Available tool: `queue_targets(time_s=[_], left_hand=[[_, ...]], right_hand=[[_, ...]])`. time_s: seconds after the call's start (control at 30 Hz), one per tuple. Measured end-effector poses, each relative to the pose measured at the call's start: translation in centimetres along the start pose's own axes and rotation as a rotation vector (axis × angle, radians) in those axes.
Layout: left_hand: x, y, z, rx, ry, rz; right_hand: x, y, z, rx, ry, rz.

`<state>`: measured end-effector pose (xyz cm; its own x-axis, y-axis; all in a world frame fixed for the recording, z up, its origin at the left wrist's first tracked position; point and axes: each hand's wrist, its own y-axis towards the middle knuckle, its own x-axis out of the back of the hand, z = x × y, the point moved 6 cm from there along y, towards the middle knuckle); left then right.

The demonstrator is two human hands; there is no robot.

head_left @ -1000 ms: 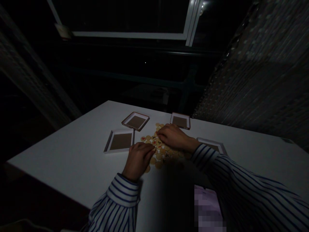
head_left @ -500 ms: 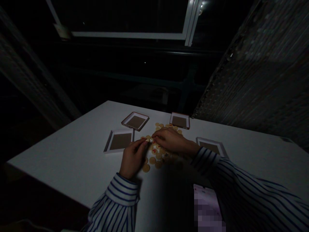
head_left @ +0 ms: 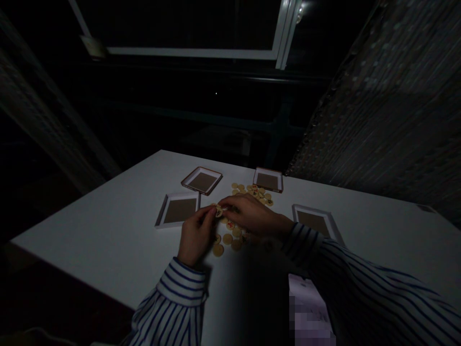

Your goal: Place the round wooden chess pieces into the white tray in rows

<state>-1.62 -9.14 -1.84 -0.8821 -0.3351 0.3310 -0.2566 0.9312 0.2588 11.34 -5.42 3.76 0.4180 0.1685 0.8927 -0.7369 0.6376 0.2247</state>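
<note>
My left hand [head_left: 197, 235] pinches a round wooden xiangqi piece [head_left: 219, 211] between thumb and fingers, its dark-marked face showing. From the right, my right hand [head_left: 254, 215] meets it, thumb and fingertips closed at the same piece's edge. Under and around both hands lie several loose xiangqi pieces [head_left: 227, 239], some with red or black characters and some plain side up. My right hand and its shadow hide part of the pile. Another group of pieces [head_left: 261, 194] lies beyond the right hand.
Four shallow boxes stand on the white table [head_left: 118, 216]: a left tray [head_left: 162, 211], a back-left tray [head_left: 183, 183], a back-right tray [head_left: 281, 183] and a right tray [head_left: 334, 226]. A pale, partly blurred phone-like object [head_left: 302, 288] lies near the front.
My right hand has shifted slightly left, toward the left fingertips. The marked face of the piece between the fingers now shows, and more of the far pieces are uncovered.
</note>
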Motion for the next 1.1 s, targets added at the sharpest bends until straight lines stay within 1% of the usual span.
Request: queue_targets(time_s=[0.23, 0.43, 0.53, 0.6, 0.73, 0.8, 0.93, 1.1], left_hand=[[0.3, 0.0, -0.1, 0.008, -0.008, -0.031], [0.3, -0.1, 0.2, 0.01, 0.007, -0.004], [0.5, 0.0, 0.5, 0.011, 0.065, -0.006], [1.1, 0.1, 0.9, 0.033, 0.124, -0.067], [3.0, 0.2, 1.5, 0.05, 0.166, -0.272], [3.5, 0.1, 1.5, 0.047, 0.16, -0.322], [3.9, 0.1, 1.4, 0.043, 0.17, -0.359], [3.8, 0.2, 1.4, 0.046, 0.215, -0.343]], right_hand=[[-0.7, 0.2, 0.8, 0.093, -0.065, 0.016], [-1.6, 0.3, 0.8, 0.112, -0.149, 0.049], [-1.9, 0.3, 0.8, 0.121, -0.177, 0.047], [-2.1, 0.3, 0.8, 0.116, -0.189, 0.059], [-2.8, 0.3, 1.4, 0.131, -0.205, 0.106], [-3.3, 0.4, 1.8, 0.148, -0.228, 0.127], [-4.5, 0.9, 2.3, 0.146, -0.259, 0.186], [-5.6, 1.5, 2.6, 0.134, -0.283, 0.252]])
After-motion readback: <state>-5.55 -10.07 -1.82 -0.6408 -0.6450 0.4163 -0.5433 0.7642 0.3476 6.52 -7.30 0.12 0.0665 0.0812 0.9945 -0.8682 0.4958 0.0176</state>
